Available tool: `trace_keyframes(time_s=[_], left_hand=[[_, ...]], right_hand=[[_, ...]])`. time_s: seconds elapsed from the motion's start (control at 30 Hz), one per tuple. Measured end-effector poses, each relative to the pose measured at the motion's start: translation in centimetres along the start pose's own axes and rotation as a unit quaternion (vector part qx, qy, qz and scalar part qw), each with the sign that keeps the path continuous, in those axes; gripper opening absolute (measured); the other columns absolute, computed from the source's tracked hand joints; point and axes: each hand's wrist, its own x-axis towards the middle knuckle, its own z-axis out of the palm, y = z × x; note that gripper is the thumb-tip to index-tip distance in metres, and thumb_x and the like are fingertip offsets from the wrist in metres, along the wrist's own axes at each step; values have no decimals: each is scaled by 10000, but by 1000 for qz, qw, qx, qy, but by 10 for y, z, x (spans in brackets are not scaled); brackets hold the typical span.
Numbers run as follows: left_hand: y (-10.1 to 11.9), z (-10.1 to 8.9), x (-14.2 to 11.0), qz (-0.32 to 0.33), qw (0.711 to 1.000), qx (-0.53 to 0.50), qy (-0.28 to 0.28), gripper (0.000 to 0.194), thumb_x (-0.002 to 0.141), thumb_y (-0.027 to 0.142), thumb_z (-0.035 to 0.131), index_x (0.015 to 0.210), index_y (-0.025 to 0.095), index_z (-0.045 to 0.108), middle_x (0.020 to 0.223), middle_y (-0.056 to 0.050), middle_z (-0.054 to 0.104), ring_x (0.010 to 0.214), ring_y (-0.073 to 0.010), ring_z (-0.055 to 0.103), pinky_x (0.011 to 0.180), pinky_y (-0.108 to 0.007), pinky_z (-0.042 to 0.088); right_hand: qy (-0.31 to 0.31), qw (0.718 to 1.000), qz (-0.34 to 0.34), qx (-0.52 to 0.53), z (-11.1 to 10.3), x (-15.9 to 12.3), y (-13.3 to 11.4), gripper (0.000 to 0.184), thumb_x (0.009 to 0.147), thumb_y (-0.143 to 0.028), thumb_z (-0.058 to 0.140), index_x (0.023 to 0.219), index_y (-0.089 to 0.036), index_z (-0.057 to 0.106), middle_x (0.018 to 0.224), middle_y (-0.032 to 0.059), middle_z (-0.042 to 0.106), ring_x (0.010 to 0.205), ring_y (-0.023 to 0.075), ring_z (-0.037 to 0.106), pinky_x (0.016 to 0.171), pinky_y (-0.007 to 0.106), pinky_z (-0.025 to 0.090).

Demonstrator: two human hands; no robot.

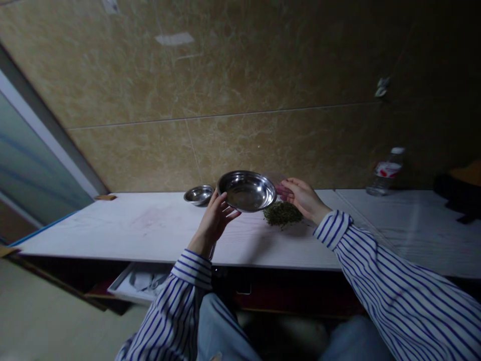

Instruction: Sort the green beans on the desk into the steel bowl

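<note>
1. Large steel bowl (246, 191): raised over the white tabletop (112, 235), in front of the person, between both hands; tilted so its shiny inside faces the camera.
2. Nearest: blue denim legs (221, 331) at bottom edge; striped left sleeve (169, 306) and striped right sleeve (391, 281), blue on white, reach forward.
3. Pale drawer (130, 297) pulled out below the tabletop, left of the legs; greyish contents, too dim to name.
4. Left hand (215, 218): holds the large bowl at its left side. Thumb up at the rim, other fingers spread loosely beneath it.
5. Right hand (305, 199): just beside the bowl's right rim. Fingers bent nearly together at a pinkish, partly see-through thing (284, 192); blurred, can't tell how firmly they have it, or whether they touch the bowl.
6. Green leafy pile (282, 215): on the tabletop, below the right hand, top partly covered by bowl and hand.
7. Small steel bowl (198, 195): upright on the tabletop, near the wall, left of the large one.
8. Back edge: small brown block (105, 197) far left; clear bottle (384, 175), white cap, red-and-white label, standing at right; dark bundle (456, 195) farther right, dim.
9. Farthest: tan marbled wall (240, 60).
</note>
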Motion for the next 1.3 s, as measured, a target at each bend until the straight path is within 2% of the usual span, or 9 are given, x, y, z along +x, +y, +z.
trace_keyframes(time_s=[0.17, 0.33, 0.53, 0.7, 0.77, 0.9, 1.07, 1.17, 1.3], left_hand=[[-21, 17, -13, -8, 999, -30, 23, 471, 771, 315, 663, 1221, 313, 523, 898, -12, 678, 742, -161, 674, 769, -346, 548], [-42, 28, -29, -25, 997, -55, 45, 375, 784, 315, 640, 1150, 278, 570, 957, -32, 709, 823, -190, 698, 827, -365, 551], [-56, 23, -51, -51, 995, -55, 71, 284, 800, 330, 628, 1073, 255, 656, 912, -34, 736, 952, -237, 689, 859, -392, 549], [-65, 15, -77, -72, 990, -50, 112, 249, 803, 352, 618, 1014, 263, 716, 1098, -27, 735, 1097, -259, 637, 773, -341, 572], [-69, 13, -88, -92, 988, -44, 115, 242, 801, 365, 629, 997, 261, 725, 1064, -25, 746, 1046, -243, 658, 740, -305, 567], [-77, 12, -107, -112, 986, -42, 116, 292, 794, 382, 624, 1040, 257, 719, 990, -51, 758, 989, -272, 676, 749, -362, 565], [-88, 11, -122, -99, 986, -16, 131, 174, 707, 342, 677, 850, 254, 724, 839, -29, 756, 983, -289, 679, 758, -357, 552], [-97, 11, -131, -113, 987, -16, 117, 156, 700, 333, 675, 817, 246, 728, 801, -29, 754, 980, -296, 682, 781, -365, 546], [-104, 15, -141, -173, 983, -26, 63, 216, 682, 306, 693, 879, 238, 749, 872, -39, 770, 932, -287, 697, 794, -364, 537]], right_hand=[[1, 1000, 3, 2, -24, -19, 0, 99, 845, -222, 616, 748, -215, 597, 797, 7, 715, 758, 117, 669, 653, 209, 503], [-6, 1000, 5, 3, -52, -34, 3, 78, 838, -240, 636, 767, -212, 616, 836, 28, 731, 782, 136, 687, 682, 230, 524], [14, 1000, 13, 8, -91, -41, 17, 110, 805, -287, 692, 770, -211, 621, 832, 37, 738, 754, 138, 687, 666, 228, 518], [31, 999, 28, 22, -117, -37, 32, 144, 785, -318, 704, 771, -220, 599, 838, 37, 745, 734, 139, 683, 638, 231, 510], [33, 999, 33, 26, -122, -36, 37, 134, 785, -310, 697, 779, -223, 596, 824, 33, 745, 733, 137, 684, 631, 226, 504], [25, 998, 41, 29, -125, -39, 45, 125, 786, -307, 687, 779, -222, 595, 805, 26, 744, 713, 128, 681, 626, 217, 493], [20, 998, 50, 21, -124, -49, 54, 155, 768, -337, 709, 792, -225, 604, 813, 27, 744, 711, 135, 680, 621, 222, 485], [21, 999, 47, 10, -127, -57, 58, 170, 768, -353, 719, 790, -221, 614, 819, 28, 743, 708, 130, 674, 623, 218, 478], [34, 999, 41, -5, -136, -63, 56, 157, 768, -337, 721, 785, -215, 624, 801, 18, 738, 686, 114, 662, 611, 206, 468]])
